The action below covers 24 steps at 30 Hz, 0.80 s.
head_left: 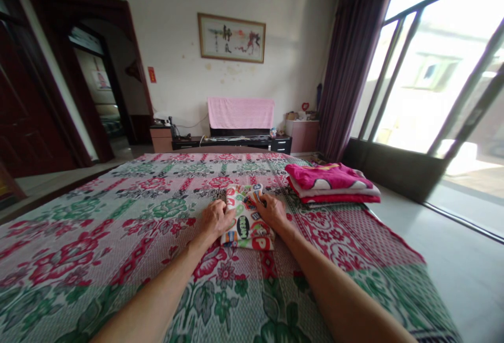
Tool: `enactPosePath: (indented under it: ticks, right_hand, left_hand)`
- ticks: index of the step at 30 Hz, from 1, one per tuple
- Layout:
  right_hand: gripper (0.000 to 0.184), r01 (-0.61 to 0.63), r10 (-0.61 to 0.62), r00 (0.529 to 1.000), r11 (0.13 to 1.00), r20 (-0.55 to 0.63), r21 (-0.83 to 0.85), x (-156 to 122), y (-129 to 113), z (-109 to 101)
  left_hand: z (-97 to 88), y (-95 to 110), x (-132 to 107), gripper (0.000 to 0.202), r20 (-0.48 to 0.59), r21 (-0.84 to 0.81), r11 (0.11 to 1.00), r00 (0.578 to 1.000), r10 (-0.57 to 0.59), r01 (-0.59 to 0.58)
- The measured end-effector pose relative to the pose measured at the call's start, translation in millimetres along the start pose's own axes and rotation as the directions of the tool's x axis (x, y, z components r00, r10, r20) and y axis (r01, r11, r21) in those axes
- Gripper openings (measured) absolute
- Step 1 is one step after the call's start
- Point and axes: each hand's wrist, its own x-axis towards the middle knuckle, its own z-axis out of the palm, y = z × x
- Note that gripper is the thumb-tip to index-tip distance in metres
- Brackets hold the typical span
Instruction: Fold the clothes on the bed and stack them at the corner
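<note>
Your left hand (216, 218) is closed on the left edge of the printed cloth (244, 227), its thumb lying over the top. Your right hand (273, 210) is closed on the upper right side, thumb and fingers curled in; some fingertips on both sides are hidden. The cloth lies between your hands, flat on the flowered cover (79, 217), with "DREAM" showing on its upper face.

As far as you can judge, the folding of this piece is mostly done: it is already a small, thick bundle. Its near edge looks a little uneven, so some straightening may be left, and you have not yet let go of it.

Beyond your right hand, well apart from the cloth, a folded stack (333, 183) sits near the cover's right edge, bright pink on top; those pieces look finished. Farther out, a pink cloth (241, 113) hangs above a black cabinet (281, 145).
</note>
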Motion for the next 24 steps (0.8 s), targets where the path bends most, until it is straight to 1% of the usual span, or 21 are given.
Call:
enactPosePath:
  ticks: [5, 8, 11, 12, 13, 14, 16, 18, 19, 21, 24]
  right_hand:
    - [0.02, -0.002, 0.011, 0.997, 0.993, -0.078, 0.12, 3, 1, 5]
    - [0.017, 0.003, 0.018, 0.996, 0.974, -0.092, 0.227, 4, -1, 5]
    - [0.019, -0.037, 0.062, 0.997, 0.924, -0.054, 0.38, 5, -4, 5]
    - [0.022, -0.071, 0.093, 0.995, 0.886, -0.027, 0.458, 5, -5, 4]
    - [0.027, -0.11, 0.125, 0.992, 0.83, 0.009, 0.547, 5, -6, 4]
    - [0.034, -0.152, 0.151, 0.987, 0.752, 0.057, 0.642, 5, -7, 3]
    - [0.051, -0.233, 0.169, 0.972, 0.558, 0.165, 0.797, 5, -9, 1]
    - [0.067, -0.297, 0.17, 0.954, 0.392, 0.248, 0.871, 6, -11, -2]
    - [0.073, -0.317, 0.175, 0.946, 0.339, 0.271, 0.886, 6, -12, -4]
    - [0.079, -0.333, 0.192, 0.939, 0.294, 0.286, 0.896, 6, -12, -8]
    - [0.078, -0.333, 0.189, 0.939, 0.281, 0.288, 0.9, 7, -11, -10]
  left_hand:
    - [-4.8, 5, -2, 0.017, 0.018, -0.078, 0.995, 0.998, -0.065, 0.066]
    - [-8.6, 7, -1, 0.016, -0.002, -0.198, 0.975, 0.995, -0.102, 0.1]
    - [-12.4, 6, 2, 0.017, 0.011, -0.352, 0.928, 0.992, -0.125, 0.121]
    - [-13.2, 4, 3, 0.018, 0.027, -0.398, 0.908, 0.99, -0.135, 0.135]
    - [-13.6, 3, 5, 0.019, 0.044, -0.435, 0.888, 0.989, -0.143, 0.148]
    - [-13.7, 1, 6, 0.02, 0.057, -0.464, 0.872, 0.987, -0.148, 0.157]
    - [-12.9, -3, 8, 0.023, 0.065, -0.506, 0.847, 0.987, -0.149, 0.161]
    - [-11.7, -6, 10, 0.026, 0.05, -0.53, 0.836, 0.989, -0.136, 0.142]
    - [-11.4, -7, 10, 0.027, 0.036, -0.537, 0.833, 0.991, -0.13, 0.129]
    - [-11.4, -7, 11, 0.027, 0.019, -0.552, 0.826, 0.992, -0.123, 0.112]
    - [-13.0, -6, 12, 0.028, 0.054, -0.598, 0.792, 0.992, -0.117, 0.126]
